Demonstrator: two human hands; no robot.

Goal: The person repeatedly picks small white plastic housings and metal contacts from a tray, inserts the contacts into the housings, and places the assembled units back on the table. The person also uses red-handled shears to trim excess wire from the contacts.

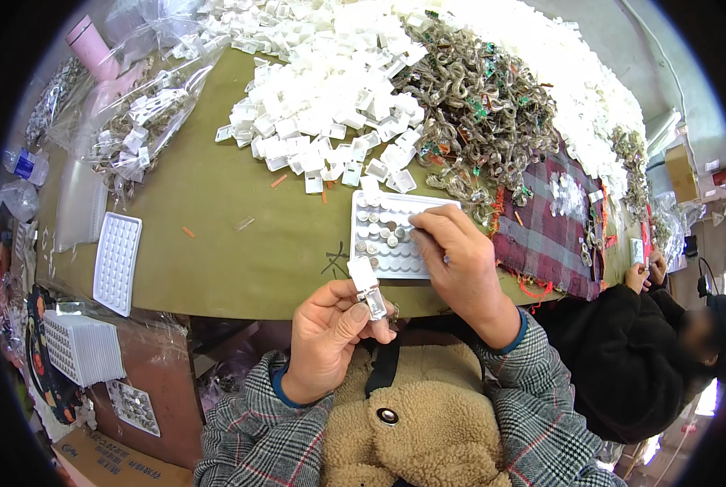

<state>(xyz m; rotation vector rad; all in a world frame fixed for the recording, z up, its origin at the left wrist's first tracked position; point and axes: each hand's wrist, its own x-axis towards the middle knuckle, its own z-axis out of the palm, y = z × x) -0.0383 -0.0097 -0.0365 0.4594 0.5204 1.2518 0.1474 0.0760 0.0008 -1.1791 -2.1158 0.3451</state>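
My left hand (330,334) is closed around a small white plastic case (363,274) with a clear lower part (375,305), held upright between thumb and fingers. My right hand (463,258) reaches over the white tray (412,266), which has rows of round pockets. Its thumb and forefinger come together at the tray's right half; whatever sits between them is hidden. Small silvery round discs, like button cells (392,241), lie in the tray's left half. Just beyond the tray, a large heap of white plastic cases (322,105) covers the table.
Beside the heap lie tangled clear cords (481,105). A plaid cloth (545,235) is at the right. Another pocketed tray (118,264) lies at the left table edge, with stacked trays (83,347) below. Plastic bags (136,122) stand far left. A person in black (622,357) works at right.
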